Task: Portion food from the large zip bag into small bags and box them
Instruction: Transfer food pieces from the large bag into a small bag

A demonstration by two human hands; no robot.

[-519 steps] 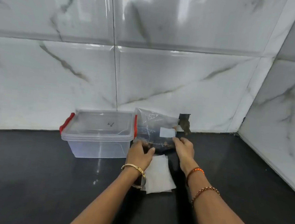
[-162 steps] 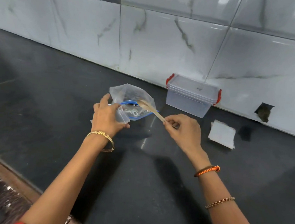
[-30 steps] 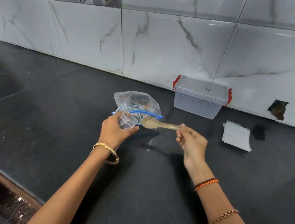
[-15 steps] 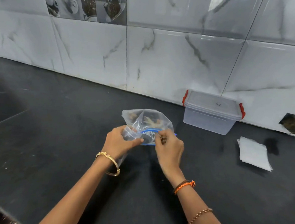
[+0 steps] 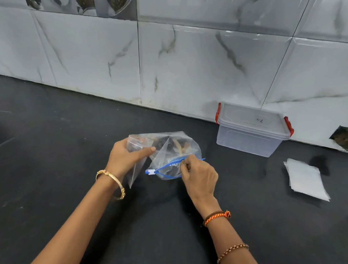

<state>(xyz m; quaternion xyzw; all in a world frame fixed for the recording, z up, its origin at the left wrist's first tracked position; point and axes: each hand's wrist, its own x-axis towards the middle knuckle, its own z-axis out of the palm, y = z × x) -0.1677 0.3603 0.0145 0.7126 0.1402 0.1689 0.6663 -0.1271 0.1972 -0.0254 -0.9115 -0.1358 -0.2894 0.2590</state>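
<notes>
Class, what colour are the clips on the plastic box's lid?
Red, one clip at each end of the lid; clearest in the head view.

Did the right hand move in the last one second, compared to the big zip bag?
Yes. The right hand went left, toward the large zip bag. Before, it held a spoon beside the bag; now its fingers are at the bag's blue zip opening.

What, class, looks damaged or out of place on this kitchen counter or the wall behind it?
One thing stands out: a ragged dark hole broken through the marble wall tile, low down, just right of the lidded plastic box. Its jagged edge shows rough brown material behind. Nothing appears spilled on the counter.
</notes>
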